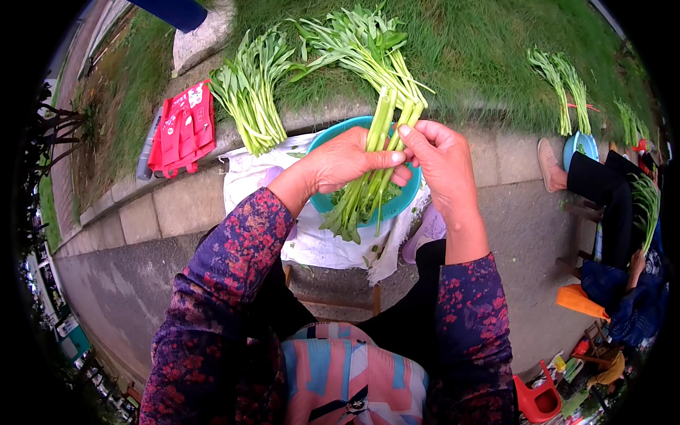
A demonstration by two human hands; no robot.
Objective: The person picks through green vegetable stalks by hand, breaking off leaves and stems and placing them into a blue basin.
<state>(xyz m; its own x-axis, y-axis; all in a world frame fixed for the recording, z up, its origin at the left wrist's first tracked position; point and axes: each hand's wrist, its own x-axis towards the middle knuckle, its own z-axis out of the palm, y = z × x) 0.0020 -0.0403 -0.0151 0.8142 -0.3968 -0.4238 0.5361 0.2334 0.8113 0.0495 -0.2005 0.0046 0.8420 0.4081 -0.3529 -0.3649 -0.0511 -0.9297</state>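
Note:
My left hand [343,161] is closed around a small bunch of water spinach stalks [380,122], its thumb lying across them. The leafy ends hang down over a turquoise basin [406,203], and the pale cut ends point away from me. Close beside it, my right hand [443,152] pinches a stalk near the cut ends between thumb and fingers. Loose leaves lie in the basin, partly hidden by my hands. Just beyond the basin, a large bundle of water spinach [365,49] rests on the grass. A second bundle [253,95] lies to its left, stalks toward me.
A white cloth [312,248] spreads under the basin, between my purple shoes [427,230]. A red bag [188,127] lies on the kerb at left. At right, a seated person [616,205] holds greens near another blue basin [581,146]. A red plastic chair [537,397] stands lower right.

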